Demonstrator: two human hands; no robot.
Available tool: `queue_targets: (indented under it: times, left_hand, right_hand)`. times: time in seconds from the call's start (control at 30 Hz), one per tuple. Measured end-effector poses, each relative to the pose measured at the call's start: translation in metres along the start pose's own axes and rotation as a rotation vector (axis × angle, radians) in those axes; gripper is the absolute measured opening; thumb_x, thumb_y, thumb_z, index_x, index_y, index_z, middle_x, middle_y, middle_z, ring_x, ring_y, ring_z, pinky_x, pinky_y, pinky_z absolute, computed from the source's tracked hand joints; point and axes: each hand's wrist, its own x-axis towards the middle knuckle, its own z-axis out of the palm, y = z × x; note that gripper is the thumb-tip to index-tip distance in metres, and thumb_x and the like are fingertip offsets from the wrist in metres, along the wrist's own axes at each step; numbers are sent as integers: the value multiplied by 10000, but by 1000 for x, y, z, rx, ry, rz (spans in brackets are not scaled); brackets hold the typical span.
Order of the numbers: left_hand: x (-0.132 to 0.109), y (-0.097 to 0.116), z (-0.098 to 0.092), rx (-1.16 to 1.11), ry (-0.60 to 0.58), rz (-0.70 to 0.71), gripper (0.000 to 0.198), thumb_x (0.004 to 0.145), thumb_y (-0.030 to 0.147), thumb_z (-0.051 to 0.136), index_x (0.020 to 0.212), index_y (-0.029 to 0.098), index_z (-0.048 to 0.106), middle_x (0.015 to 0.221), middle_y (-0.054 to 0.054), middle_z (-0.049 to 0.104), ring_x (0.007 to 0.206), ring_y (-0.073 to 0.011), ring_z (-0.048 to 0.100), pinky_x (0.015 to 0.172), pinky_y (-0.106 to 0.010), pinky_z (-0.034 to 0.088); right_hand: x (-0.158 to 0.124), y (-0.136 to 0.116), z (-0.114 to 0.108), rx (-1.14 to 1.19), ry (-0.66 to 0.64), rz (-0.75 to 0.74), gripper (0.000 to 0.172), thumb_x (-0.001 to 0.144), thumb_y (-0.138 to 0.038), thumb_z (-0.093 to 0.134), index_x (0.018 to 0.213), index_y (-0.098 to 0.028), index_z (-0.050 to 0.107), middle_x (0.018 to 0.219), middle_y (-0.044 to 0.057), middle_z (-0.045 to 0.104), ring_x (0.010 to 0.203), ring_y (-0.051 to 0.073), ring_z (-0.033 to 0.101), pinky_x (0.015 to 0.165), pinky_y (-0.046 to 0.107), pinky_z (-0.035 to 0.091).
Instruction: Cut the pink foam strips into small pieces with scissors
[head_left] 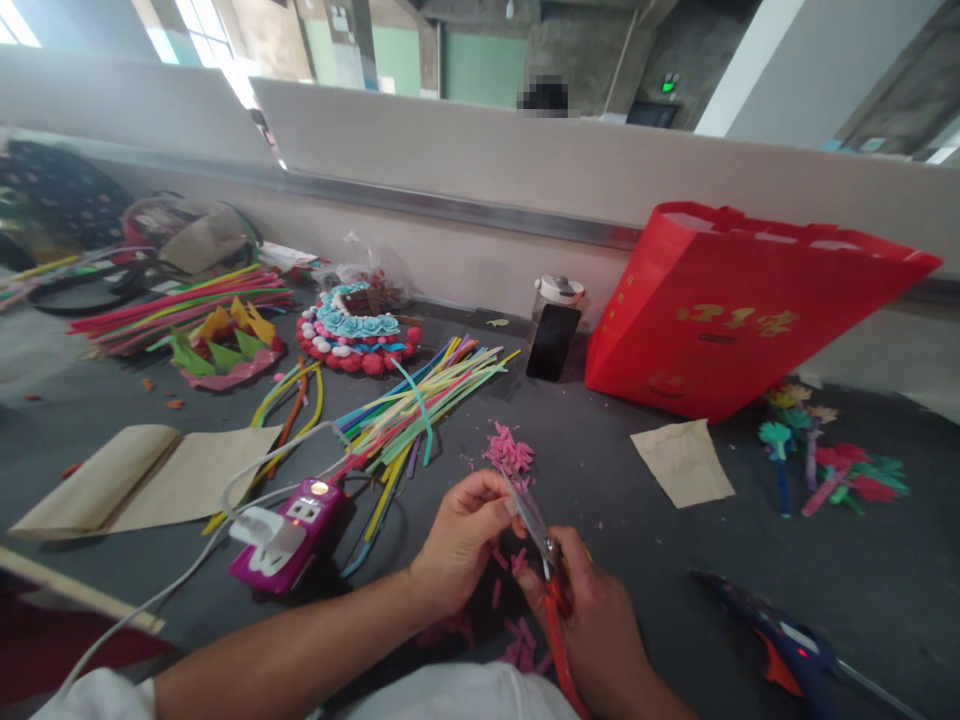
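My right hand (592, 610) is wrapped round the red handles of a pair of scissors (553, 590), whose metal blades point up and left. Close to the blade tips, my left hand (469, 535) is closed in a pinch; whatever is between its fingers is hidden. Just beyond the fingers lies a small heap of short pink cut pieces (508, 448). More pink pieces (523, 640) are scattered under and between my hands, near my lap.
A bundle of coloured strips (427, 400) lies left of centre, behind a purple power socket (289, 540) with a white cable. A phone (553, 343) leans on a bottle (559, 290). At right are a red bag (720, 310), brown paper (684, 463) and a glue gun (795, 640).
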Motion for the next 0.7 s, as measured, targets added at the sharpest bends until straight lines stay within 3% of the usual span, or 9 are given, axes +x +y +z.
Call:
queue_targets:
  times: [0.23,0.57,0.7]
  left_hand:
    - [0,1,0,37,13,-14,153,717,246,726,724,154,604,589,4,612,563,-106,551,608,-233,420]
    - [2,8,0,12,-13,11,103,727,216,691,731,156,607,601,7,602,569,-104,534,614,-236,406]
    - [3,9,0,33,-32,-35,96,722,196,686,728,148,603,578,9,589,533,-90,510,572,-219,387]
  right_hand:
    - [-2,-2,-1,84,1,-16,229,940,-435,424,988,-215,469,644,-27,621,519,153,622,454,213,404]
    - [1,3,-3,174,-24,98,243,906,-445,479,1002,-222,463,629,-44,600,501,145,592,508,217,433]
    - [4,2,-8,251,21,104,240,884,-450,511,946,-219,492,627,-46,583,508,129,567,519,206,444]
